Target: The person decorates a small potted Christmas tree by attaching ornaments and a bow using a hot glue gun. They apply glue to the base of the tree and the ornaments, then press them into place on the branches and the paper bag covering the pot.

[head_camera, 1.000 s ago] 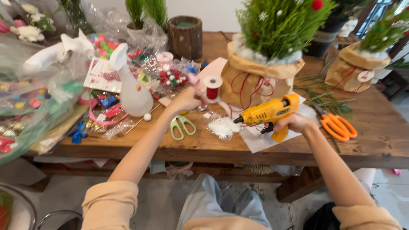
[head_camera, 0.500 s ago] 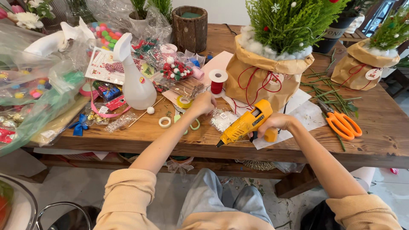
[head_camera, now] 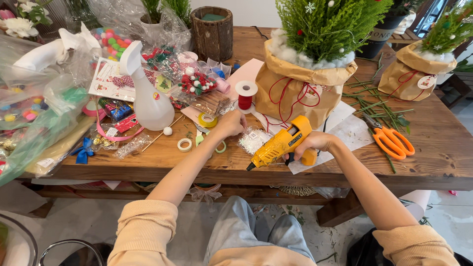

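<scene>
Your right hand [head_camera: 315, 143] gripped the yellow glue gun [head_camera: 282, 143], nozzle angled down; your left hand [head_camera: 230, 123] pinched something small, best held steady near the tip.

Glue gun [head_camera: 281, 144] on table [head_camera: 433, 148] front edge; thread spool [head_camera: 245, 94] behind it; scissors [head_camera: 389, 139] right; spray bottle [head_camera: 148, 98] left.
</scene>
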